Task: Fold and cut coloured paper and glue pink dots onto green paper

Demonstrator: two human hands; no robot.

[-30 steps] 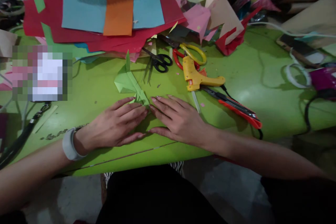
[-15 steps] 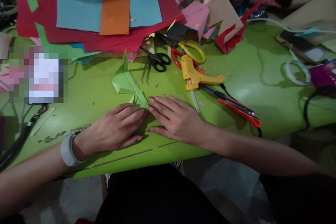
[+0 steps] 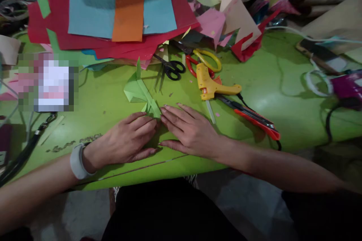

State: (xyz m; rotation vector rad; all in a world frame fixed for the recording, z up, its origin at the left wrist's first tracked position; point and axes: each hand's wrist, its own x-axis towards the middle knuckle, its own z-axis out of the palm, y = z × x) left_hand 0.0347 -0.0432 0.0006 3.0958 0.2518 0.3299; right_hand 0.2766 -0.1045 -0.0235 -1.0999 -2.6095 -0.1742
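Pushing hard could crumple your green paper, with your left hand curled, its grip hidden, and your right hand flat.

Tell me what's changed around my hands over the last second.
Your left hand has drawn back slightly toward you, uncovering more of the folded green paper at its near end. I can't tell whether that hand's grip changed. Your right hand, the yellow glue gun and black scissors stayed put.
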